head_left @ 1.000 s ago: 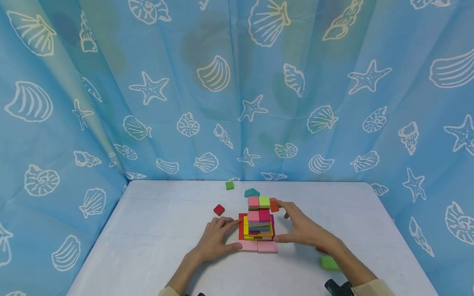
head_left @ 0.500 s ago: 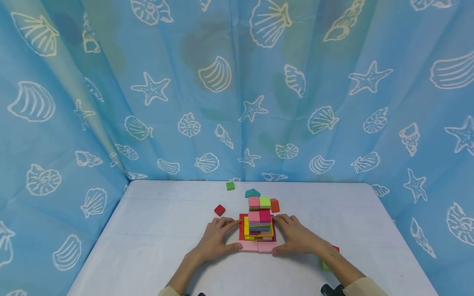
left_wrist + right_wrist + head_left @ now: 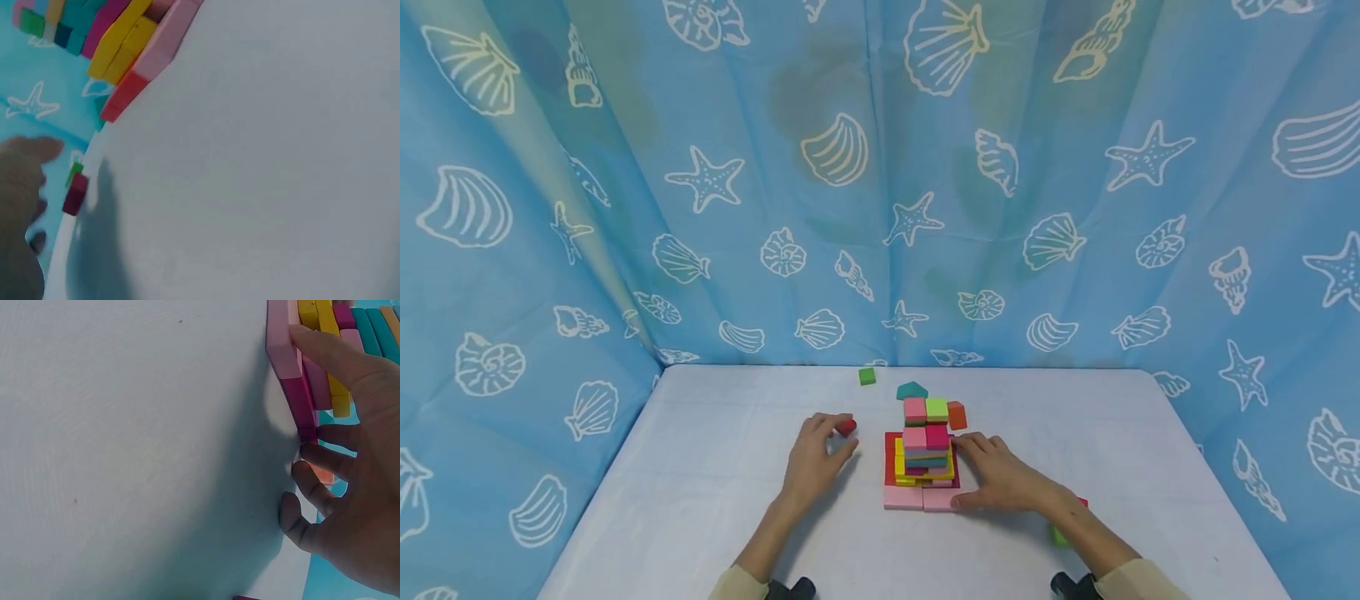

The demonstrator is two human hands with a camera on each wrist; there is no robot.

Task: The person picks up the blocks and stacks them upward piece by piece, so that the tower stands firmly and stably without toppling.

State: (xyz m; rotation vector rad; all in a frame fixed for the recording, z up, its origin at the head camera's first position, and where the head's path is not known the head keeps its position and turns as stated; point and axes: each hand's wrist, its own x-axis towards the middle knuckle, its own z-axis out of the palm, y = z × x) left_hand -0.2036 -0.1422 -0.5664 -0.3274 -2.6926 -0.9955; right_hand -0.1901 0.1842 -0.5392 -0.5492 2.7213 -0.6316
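Observation:
A tower of coloured blocks (image 3: 914,438) rises in the middle of the table in the head view, with light pink planks (image 3: 903,498) along its front and red and magenta ones at its sides. My right hand (image 3: 1004,478) rests against its right side. In the right wrist view the thumb lies on the pink plank (image 3: 282,347), and the fingertips are at the magenta plank (image 3: 301,409). To the left of the tower, my left hand (image 3: 812,460) reaches over a small red block (image 3: 847,427), thumb and fingers spread. In the left wrist view a gap shows between that hand and the block.
Behind the tower lie a green block (image 3: 867,377) and a teal angled block (image 3: 912,390). An orange block (image 3: 957,415) is at its back right. My right forearm partly covers a green block (image 3: 1059,537) and a red one. A shell-print curtain (image 3: 865,208) hangs behind the table.
My right hand came down from the orange block to the tower's right side. My left hand then left the tower's left side and moved left and back to the red block.

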